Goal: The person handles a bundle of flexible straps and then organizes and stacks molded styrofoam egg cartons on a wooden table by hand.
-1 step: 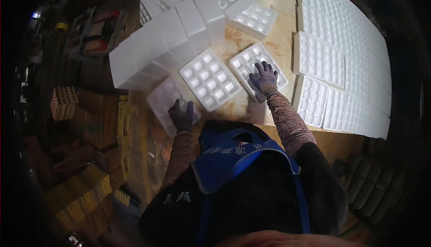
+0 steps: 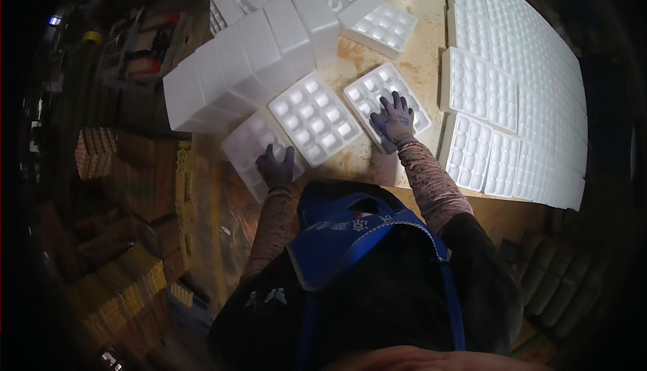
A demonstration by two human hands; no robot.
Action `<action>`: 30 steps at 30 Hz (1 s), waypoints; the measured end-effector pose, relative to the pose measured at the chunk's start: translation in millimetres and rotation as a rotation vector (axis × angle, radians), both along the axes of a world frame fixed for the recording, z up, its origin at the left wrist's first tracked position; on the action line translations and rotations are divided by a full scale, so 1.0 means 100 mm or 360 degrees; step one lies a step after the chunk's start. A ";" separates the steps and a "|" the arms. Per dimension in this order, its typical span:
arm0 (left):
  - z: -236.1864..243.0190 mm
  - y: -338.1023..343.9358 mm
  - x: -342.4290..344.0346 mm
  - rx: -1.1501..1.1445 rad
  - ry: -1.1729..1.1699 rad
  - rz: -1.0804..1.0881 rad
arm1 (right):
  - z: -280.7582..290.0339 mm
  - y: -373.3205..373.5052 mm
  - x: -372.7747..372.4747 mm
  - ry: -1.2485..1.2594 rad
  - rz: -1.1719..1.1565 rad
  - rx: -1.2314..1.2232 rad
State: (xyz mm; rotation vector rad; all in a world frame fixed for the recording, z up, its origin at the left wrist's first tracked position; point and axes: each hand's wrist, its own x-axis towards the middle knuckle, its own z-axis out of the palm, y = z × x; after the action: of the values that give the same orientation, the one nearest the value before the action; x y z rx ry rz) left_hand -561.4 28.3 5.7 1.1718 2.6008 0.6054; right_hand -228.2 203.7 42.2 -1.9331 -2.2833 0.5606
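My left hand (image 2: 275,165), in a dark purple glove, rests with fingers apart on a white foam tray (image 2: 246,142) at the table's front-left corner. My right hand (image 2: 396,120), in a similar glove, lies with spread fingers on another white foam tray (image 2: 364,91) angled on the table. Its palm partly hides that tray's pockets. Between the hands lies a third tray (image 2: 315,118) with square pockets, face up. Both forearms wear mottled pinkish sleeves.
White foam blocks (image 2: 249,57) stand in a row at back left. More pocketed trays (image 2: 381,27) lie behind. Many trays (image 2: 512,88) cover the right of the table (image 2: 418,54). Yellow stacked items (image 2: 128,283) and shelving (image 2: 141,54) are off to the left, below table height.
My left hand and the tray beneath it have shifted slightly up and to the right. My right hand and its tray have moved very slightly upward and leftward.
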 end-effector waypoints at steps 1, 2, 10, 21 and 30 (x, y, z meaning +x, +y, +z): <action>0.04 0.12 0.20 -0.0084 -0.0012 -0.0021 | -0.15 -0.09 0.07 0.0069 0.0046 0.0077; 0.18 0.24 0.41 -0.0171 -0.0013 -0.0034 | -0.17 -0.22 0.09 -0.0002 -0.0014 0.0056; 0.24 0.01 0.51 -0.0411 0.0004 -0.0387 | -0.21 -0.85 0.59 0.0189 -0.0235 0.0400; 1.00 0.39 1.41 -0.0122 -0.0223 -0.0725 | 0.87 -0.48 1.31 0.0442 -0.0477 0.0666; 1.69 1.55 3.96 -0.0593 -0.0555 -0.2015 | 1.13 -0.66 4.38 -0.0035 -0.1229 0.1004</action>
State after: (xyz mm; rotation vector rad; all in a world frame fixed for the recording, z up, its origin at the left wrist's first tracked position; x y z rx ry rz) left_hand -165.1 183.0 174.3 1.9450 1.1818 0.0153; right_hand 210.0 137.8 155.5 -2.1865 -1.2752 -0.2395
